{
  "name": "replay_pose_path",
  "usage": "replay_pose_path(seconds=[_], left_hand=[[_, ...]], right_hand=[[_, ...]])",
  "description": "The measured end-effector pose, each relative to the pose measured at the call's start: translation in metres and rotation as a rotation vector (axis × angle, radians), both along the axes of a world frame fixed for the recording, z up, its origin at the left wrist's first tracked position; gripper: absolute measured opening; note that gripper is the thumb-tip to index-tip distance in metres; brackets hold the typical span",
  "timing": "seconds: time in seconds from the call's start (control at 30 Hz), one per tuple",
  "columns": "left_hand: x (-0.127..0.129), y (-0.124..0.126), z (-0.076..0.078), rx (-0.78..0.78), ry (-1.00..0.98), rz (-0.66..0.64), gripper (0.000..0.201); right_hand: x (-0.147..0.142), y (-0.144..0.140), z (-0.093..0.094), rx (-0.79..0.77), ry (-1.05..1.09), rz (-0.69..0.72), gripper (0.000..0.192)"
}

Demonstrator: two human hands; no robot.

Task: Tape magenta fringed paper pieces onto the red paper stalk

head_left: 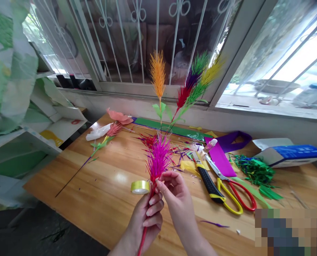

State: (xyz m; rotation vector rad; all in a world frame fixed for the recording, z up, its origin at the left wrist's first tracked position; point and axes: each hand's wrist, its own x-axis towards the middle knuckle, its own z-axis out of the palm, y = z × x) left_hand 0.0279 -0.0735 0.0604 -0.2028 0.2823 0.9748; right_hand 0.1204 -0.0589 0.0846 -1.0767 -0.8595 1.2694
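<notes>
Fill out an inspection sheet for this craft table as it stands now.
Surface: wooden table, glossy, strewn with paper scraps.
Job's things: magenta paper plume on a red stem, held upright over the table.
Clutter: roll of clear tape, scissors, utility knife, purple paper, green clippings, pink paper flower, blue-and-white box, glass holding finished plumes.
Grips: left hand closed around the stem; right hand fingertips at the plume's base.
Cables: nothing seen.
Surroundings: barred window, white shelf at left.
</notes>
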Motion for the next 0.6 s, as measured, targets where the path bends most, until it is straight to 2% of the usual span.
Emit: replay_pose_path(seconds=[0.2, 0.6], left_hand=[[-0.0010, -0.0007, 0.0019, -0.003, -0.035, 0.010, 0.003], [0.0016, -0.0021, 0.0011, 0.011, -0.078, -0.021, 0.014]], right_hand=[[-0.0031, -0.0014, -0.0008, 0.041, -0.068, -0.018, 0.017], [-0.0054, -0.0077, -0.0046, 0.202, -0.399, -0.138, 0.016]])
